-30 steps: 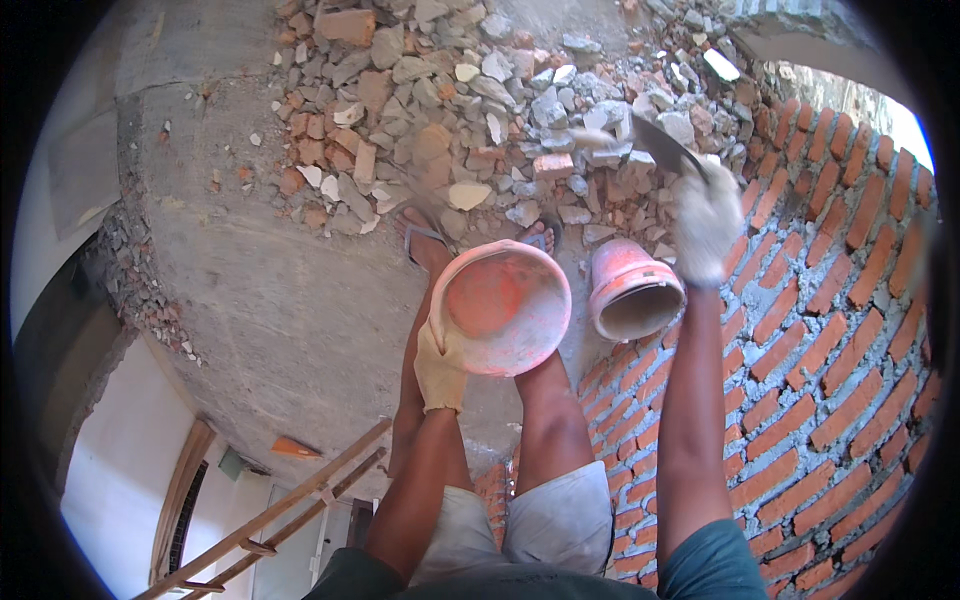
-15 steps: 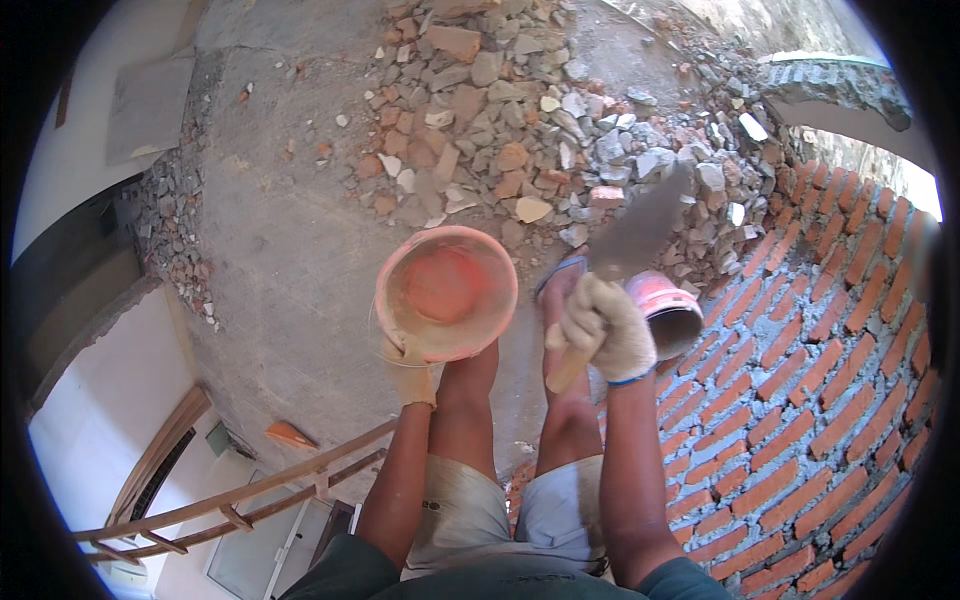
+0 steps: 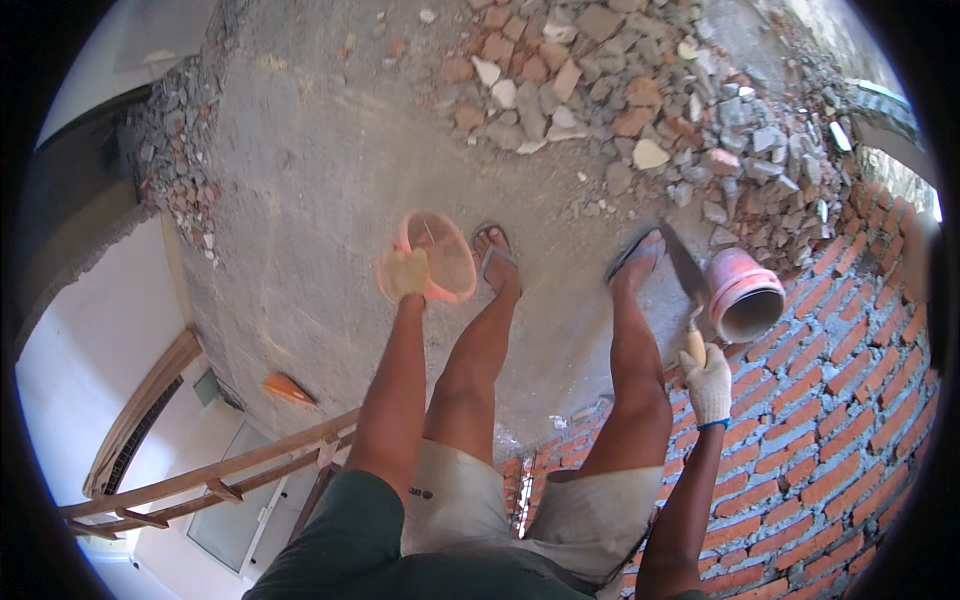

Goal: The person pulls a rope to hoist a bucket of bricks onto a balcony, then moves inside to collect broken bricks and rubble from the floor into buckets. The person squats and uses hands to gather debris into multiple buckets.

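My left hand [image 3: 405, 274], in a pale work glove, is closed on the side of an orange-pink bucket [image 3: 462, 284]. The bucket is tilted, its mouth turned to the right, and a dusty grey coating covers the inside. In my gloved right hand [image 3: 708, 386] is a trowel [image 3: 684, 268], gripped by its wooden handle with the dark blade pointing away from me. Just right of the blade, a second pinkish bucket [image 3: 738, 278] lies on its side, its mouth toward me.
Broken brick and concrete rubble [image 3: 640, 110] is heaped on the concrete floor [image 3: 300, 200] ahead. A rough brick wall [image 3: 800, 430] with grey mortar joints rises on the right. At lower left stands a wooden ladder [image 3: 220, 487], with an orange object [image 3: 288, 388] beyond it.
My left hand has shifted the bucket a little left, and it now tilts rightward. My right hand has moved right and toward me, lowering the trowel. My feet stand wider apart.
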Available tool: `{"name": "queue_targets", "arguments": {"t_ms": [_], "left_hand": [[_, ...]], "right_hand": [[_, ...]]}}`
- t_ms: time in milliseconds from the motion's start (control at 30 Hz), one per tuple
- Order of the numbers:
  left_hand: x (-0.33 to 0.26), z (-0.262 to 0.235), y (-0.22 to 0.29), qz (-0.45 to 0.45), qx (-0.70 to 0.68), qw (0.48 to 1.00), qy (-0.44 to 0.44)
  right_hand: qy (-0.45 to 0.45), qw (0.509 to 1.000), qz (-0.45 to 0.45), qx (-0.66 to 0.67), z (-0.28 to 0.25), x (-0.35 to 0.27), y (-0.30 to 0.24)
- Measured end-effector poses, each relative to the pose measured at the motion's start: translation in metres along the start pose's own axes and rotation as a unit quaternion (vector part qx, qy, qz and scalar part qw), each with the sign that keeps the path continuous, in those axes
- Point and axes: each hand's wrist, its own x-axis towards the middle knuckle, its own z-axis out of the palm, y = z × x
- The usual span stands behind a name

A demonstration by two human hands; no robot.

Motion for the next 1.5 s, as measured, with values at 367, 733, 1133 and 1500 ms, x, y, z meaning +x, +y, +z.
{"name": "queue_targets", "arguments": {"t_ms": [367,733,1133,1500], "left_hand": [[0.148,0.054,-0.028,0.213,0.150,0.959,0.112],[0.222,0.055,0.088,0.312,0.023,0.934,0.170],[0.189,0.048,0.103,0.092,-0.200,0.968,0.124],[0.158,0.083,0.148,0.033,-0.187,0.951,0.242]], "right_hand": [[-0.031,0.985,-0.162,-0.050,0.185,0.153,-0.042],[-0.101,0.978,-0.154,0.103,0.283,0.247,-0.081],[0.041,0.954,-0.266,-0.136,0.278,0.275,-0.064],[-0.079,0.934,-0.342,-0.066,0.326,0.298,-0.186]]}}
